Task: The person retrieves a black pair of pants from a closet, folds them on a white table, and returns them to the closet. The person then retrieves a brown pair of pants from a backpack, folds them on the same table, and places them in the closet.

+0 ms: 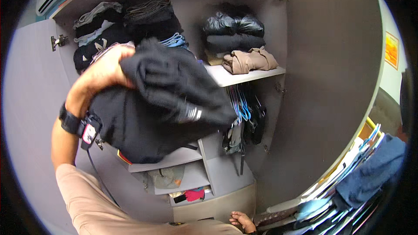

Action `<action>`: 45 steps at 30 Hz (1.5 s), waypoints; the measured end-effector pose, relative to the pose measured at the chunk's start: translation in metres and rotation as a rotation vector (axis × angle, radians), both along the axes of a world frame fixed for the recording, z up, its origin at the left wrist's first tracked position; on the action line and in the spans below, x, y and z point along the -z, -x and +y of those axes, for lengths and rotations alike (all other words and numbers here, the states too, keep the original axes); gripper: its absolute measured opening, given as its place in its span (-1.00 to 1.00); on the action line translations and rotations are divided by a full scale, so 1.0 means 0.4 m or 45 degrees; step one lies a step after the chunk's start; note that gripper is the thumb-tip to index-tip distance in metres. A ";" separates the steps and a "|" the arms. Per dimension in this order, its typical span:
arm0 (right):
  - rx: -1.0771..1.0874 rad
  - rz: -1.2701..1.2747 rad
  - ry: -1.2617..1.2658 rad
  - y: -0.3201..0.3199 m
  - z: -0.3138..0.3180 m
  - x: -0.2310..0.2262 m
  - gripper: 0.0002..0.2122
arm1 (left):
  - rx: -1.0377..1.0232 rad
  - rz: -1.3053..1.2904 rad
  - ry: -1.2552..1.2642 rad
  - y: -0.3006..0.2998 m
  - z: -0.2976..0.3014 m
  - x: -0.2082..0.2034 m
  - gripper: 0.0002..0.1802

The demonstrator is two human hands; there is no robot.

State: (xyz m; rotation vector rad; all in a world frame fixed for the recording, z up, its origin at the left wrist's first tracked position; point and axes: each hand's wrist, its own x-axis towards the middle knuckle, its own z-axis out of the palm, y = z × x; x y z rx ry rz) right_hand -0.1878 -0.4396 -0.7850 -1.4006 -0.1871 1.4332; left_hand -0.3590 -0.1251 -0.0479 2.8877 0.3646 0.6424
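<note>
My left hand is raised in front of the wardrobe, its fingers closed on a black garment. The garment hangs in loose folds with a small white print near its right end, and motion blurs part of it. Behind it are stacks of folded dark clothes on the upper shelf, partly hidden. Low at the bottom edge, my right hand shows empty, with its fingers apart.
On the shelf's right side sits another pile with a brown folded garment. Below it clothes hang on blue hangers. Open doors flank the wardrobe. A rack of hung clothes stands at right. Lower shelves hold a mesh item and red cloth.
</note>
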 end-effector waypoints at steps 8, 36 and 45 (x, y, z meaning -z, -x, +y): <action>0.016 -0.526 -0.805 -0.143 0.191 -0.629 -0.59 | -0.012 -0.389 0.227 -0.218 0.044 -0.107 -0.54; 0.255 -2.078 -1.924 -1.118 0.927 -2.105 -0.60 | 0.043 -1.332 -1.918 -0.881 0.112 -0.293 -0.73; -0.521 -2.165 -1.073 -1.409 1.035 -2.063 -0.59 | -0.078 -0.901 -1.677 -1.190 0.404 -0.266 -0.81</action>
